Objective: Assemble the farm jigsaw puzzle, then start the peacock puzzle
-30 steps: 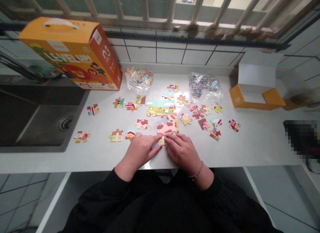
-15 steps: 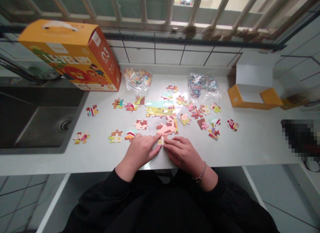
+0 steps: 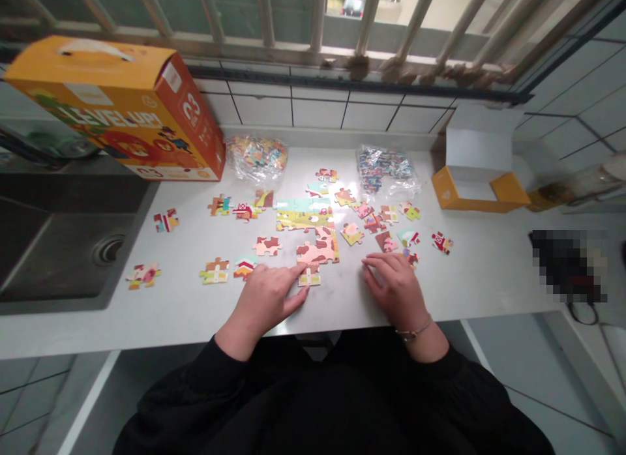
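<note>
A partly joined puzzle (image 3: 313,230) lies in the middle of the white counter (image 3: 489,272), with several loose pieces (image 3: 391,230) scattered around it. My left hand (image 3: 264,298) rests flat on the counter, its fingertips touching the small piece (image 3: 310,274) at the puzzle's lower edge. My right hand (image 3: 397,287) lies flat to the right, fingers stretched toward a loose piece (image 3: 409,256) and holding nothing.
A big orange puzzle box (image 3: 117,109) stands at the back left beside a dark sink (image 3: 59,246). Two clear bags of pieces (image 3: 254,156) (image 3: 384,168) lie at the back. An open orange-and-white box (image 3: 482,175) sits at the right. Window bars run above.
My right hand has left the small piece at the puzzle's bottom and slid right toward the loose pieces. My left hand stays by that piece. The view shifted slightly.
</note>
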Tool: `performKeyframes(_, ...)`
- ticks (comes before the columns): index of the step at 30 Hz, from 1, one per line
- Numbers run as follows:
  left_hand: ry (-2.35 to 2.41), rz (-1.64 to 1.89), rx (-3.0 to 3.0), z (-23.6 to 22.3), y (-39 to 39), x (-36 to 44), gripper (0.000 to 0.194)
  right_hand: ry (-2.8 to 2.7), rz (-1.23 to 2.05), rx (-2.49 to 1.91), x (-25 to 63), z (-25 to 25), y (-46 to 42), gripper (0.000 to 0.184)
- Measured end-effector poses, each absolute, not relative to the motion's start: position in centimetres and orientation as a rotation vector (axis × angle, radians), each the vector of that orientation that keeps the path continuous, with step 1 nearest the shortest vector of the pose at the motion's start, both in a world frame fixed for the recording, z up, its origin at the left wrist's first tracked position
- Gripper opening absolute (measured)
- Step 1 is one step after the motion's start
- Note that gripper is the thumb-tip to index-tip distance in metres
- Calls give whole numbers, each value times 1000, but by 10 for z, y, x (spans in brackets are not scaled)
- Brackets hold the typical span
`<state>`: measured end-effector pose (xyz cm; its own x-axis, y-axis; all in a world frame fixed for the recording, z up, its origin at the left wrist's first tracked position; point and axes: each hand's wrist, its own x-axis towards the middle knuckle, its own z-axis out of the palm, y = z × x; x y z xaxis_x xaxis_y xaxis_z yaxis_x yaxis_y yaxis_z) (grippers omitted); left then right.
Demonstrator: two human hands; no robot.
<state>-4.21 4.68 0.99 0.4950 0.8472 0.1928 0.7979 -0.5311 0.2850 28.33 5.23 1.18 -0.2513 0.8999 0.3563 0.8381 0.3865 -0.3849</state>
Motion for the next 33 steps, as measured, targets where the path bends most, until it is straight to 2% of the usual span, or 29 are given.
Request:
performKeyframes(5,1421,473,2567,5,48,-44,49,-1910,-55,-1879,309,11,62,42)
performKeyframes(8,1420,516,2567,5,49,-46,46,-1858,-85,-1997,313,9,66,48)
performKeyframes(15,1313,647,2710,14,47,-31,30,-1926,-24,-1962,307,9,74,31)
performKeyframes(22,1203,566,2623,12,54,-9,34,-1961,14,-2004,304,18,84,25)
performKeyframes(33,1230,582,2585,16,53,-12,18,-2034,21,-1954,286,28,165,36)
